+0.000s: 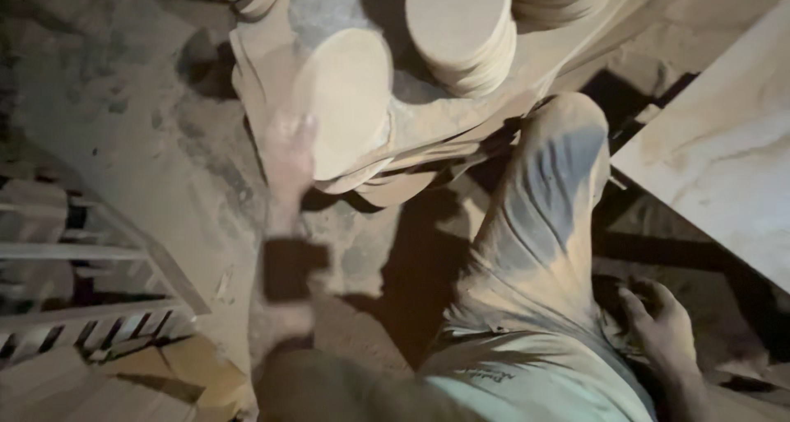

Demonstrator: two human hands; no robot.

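A person is looking down at a dusty floor (148,167) covered in sawdust. The left hand (290,154), blurred, is reaching out with fingers spread, its grip open, touching the near edge of a round wooden disc (346,97) lying on a pile of cut boards (428,130). The right hand (662,323) is resting low beside the dusty trouser leg (543,200); I cannot tell its grip.

Pale tan wooden discs (346,101) sit stacked on the dusty brown floor (123,117). The trouser leg (543,200) is grey-blue, streaked with sawdust. A cream board (724,142) shows faint grain.
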